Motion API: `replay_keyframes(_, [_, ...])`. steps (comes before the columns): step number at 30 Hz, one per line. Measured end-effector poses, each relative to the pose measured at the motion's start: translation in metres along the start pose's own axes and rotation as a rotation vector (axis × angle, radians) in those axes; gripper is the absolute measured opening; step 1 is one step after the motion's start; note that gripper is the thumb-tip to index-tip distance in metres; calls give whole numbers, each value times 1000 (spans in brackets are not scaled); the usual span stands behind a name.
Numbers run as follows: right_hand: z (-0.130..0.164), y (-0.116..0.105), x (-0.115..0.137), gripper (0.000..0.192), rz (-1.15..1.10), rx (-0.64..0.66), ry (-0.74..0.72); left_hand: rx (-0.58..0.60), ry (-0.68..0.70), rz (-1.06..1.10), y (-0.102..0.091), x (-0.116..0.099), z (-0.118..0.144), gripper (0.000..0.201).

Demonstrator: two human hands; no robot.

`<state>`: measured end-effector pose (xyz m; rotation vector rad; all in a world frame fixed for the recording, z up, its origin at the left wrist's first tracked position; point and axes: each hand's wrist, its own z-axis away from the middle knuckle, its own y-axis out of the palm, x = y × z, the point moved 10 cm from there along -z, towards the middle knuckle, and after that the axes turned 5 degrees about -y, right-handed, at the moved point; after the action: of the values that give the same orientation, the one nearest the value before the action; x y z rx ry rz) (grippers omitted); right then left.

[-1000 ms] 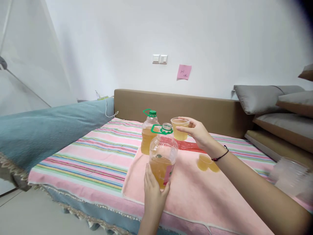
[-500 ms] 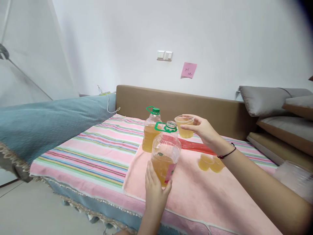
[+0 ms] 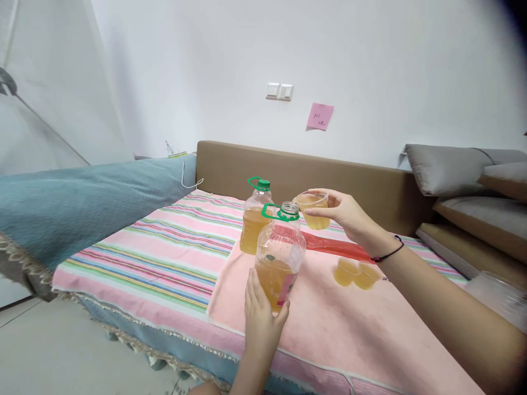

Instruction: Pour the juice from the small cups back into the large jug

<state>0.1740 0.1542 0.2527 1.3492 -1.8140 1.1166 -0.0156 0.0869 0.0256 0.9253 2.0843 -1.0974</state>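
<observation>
Cup (image 3: 314, 209) of amber liquid, pinched in right hand (image 3: 348, 216), tilted at open bottle (image 3: 280, 255) mouth. Left hand (image 3: 260, 315) clasps bottle base on pink towel (image 3: 329, 323), bed near edge. Risk: narrow neck, soft bedding; misaim or wobble spills liquid onto towel.

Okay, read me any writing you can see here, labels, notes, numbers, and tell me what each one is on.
"301": handwritten on the pink sticky note on the wall; a second line under it is too small to read.
Label on the open bottle held by the left hand: print too blurred to read.
Capped bottle and cup in the right hand: no readable text.
</observation>
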Motion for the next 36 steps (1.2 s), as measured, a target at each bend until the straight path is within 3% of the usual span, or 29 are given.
replay_keyframes(26, [-17, -3, 13, 61, 133, 87, -54, 7, -7, -11, 3, 3, 2, 94])
replay_keyframes(36, [-18, 0, 27, 65, 317, 111, -60, -2, 3, -37, 2, 1, 3, 93])
